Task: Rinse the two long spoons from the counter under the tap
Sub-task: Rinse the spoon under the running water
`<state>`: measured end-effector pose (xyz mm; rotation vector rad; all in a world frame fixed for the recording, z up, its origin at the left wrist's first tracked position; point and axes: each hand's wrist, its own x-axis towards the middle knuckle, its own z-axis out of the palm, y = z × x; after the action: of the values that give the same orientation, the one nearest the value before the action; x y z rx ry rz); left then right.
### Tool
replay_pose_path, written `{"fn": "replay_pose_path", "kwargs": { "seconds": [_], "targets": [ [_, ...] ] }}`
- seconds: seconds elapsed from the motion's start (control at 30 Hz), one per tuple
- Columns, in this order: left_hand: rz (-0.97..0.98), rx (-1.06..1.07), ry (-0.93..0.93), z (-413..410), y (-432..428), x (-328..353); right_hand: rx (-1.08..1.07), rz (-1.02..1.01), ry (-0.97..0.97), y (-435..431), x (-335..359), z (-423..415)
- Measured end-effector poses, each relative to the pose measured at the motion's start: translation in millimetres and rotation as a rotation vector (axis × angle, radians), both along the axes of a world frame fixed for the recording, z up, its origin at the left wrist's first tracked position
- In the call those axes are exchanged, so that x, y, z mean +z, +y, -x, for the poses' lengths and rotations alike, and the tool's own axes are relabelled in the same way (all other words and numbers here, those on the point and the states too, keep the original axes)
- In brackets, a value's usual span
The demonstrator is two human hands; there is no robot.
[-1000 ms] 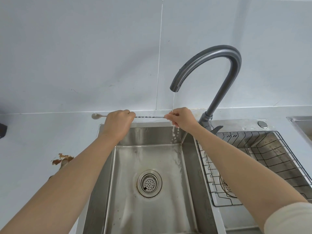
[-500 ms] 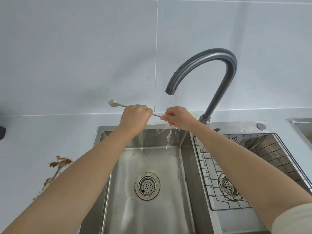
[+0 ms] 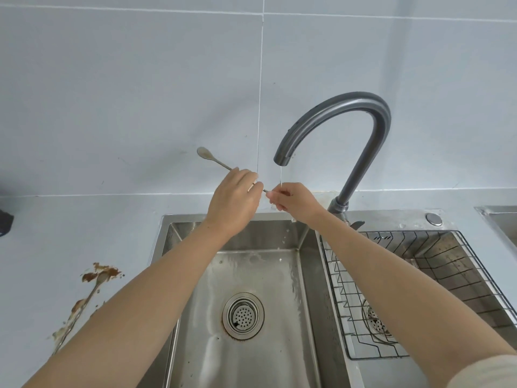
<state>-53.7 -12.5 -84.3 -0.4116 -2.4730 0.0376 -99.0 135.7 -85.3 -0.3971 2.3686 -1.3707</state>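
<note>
The spoon has most of its shaft buried in the left hand, and its tip vanishes where the right hand pinches it. The dirty spoon on the counter ducks under the left forearm. The dark thing at the left edge is cut off, can't tell what it is.

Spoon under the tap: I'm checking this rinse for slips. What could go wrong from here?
The bowl of the spoon sticks out past the left hand, away from the thin stream falling on the right hand, so it may go unrinsed. The right hand pinches only the wet handle tip; it might slip into the sink.
</note>
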Motion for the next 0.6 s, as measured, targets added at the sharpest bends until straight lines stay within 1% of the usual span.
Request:
{"fn": "replay_pose_path", "kwargs": {
  "seconds": [0.07,0.13,0.17,0.2,0.27,0.3,0.33,0.4,0.47,0.6],
  "targets": [
    [-0.111,-0.023,0.068,-11,4,-10,-0.017,0.03,-0.01,2,1,-1],
    [-0.255,0.006,0.03,-23,11,-21,-0.028,0.067,-0.022,5,2,0],
    [-0.384,0.038,-0.072,-27,16,-25,-0.027,0.099,-0.038,6,3,0],
    [-0.549,0.079,-0.226,-31,21,-26,-0.022,0.148,-0.062,6,4,0],
    [-0.902,0.156,-0.6,-33,30,-25,-0.017,0.28,-0.132,6,5,0],
    [-1.049,0.16,-0.727,-32,35,-25,-0.018,0.344,-0.169,6,5,0],
    [-1.159,0.147,-0.805,-29,40,-25,-0.022,0.396,-0.202,5,4,0],
    [-1.333,0.093,-0.884,-25,49,-22,-0.032,0.469,-0.245,3,5,-1],
    [-1.463,0.052,-0.937,-24,55,-20,-0.047,0.526,-0.293,1,5,-1],
    [-1.599,0.029,-0.954,-26,57,-25,-0.059,0.607,-0.326,-5,5,-3]
  ]
}}
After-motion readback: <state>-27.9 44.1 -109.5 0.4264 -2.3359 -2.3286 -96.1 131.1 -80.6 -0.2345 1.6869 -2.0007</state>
